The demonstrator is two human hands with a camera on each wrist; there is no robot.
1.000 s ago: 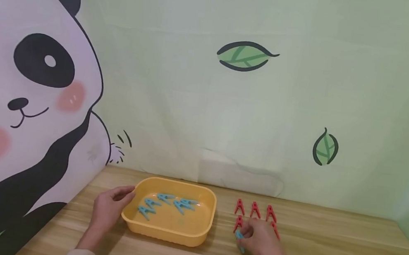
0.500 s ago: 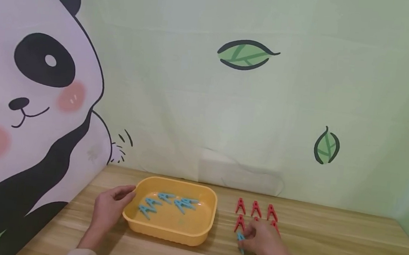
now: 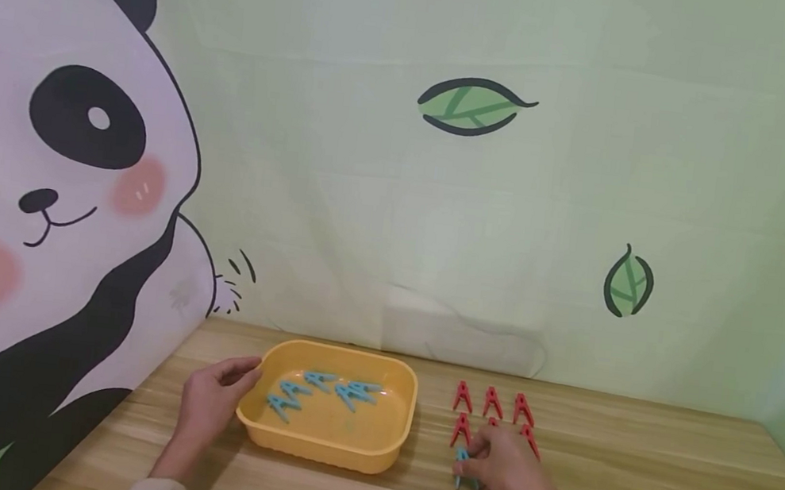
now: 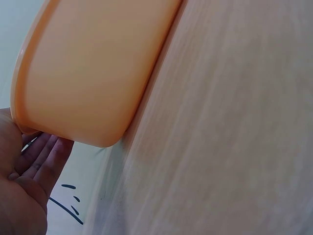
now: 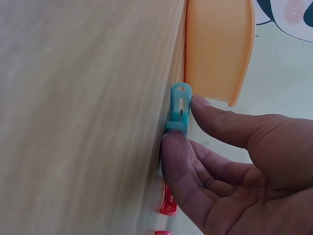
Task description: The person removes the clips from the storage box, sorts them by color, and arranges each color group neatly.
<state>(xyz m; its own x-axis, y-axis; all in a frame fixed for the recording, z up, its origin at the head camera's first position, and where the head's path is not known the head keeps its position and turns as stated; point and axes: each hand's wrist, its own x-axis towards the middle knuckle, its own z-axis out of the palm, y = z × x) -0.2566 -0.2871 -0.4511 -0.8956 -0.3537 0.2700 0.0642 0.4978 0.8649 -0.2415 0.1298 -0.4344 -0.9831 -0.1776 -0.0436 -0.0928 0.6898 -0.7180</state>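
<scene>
Light-blue plastic clothespin [image 5: 175,107] lay right of yellow rectangular plastic tub [image 3: 321,444], long axis fore-and-aft, pinched by the nearer right hand [image 3: 504,464]; left hand [image 3: 210,397] gripped tub's left side.

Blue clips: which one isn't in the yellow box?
The blue clip at the right hand's thumb, on the near side of the red clips. The other blue clips all lie inside the box.

1. Lower right: the right hand [image 5: 257,181] pinches a blue clip [image 5: 175,108] near centre
2. Lower centre: a red clip [image 5: 168,205] shows
3. Upper right: an orange tray [image 5: 220,46] stands
4. Left: wooden table [image 5: 83,117]
</scene>
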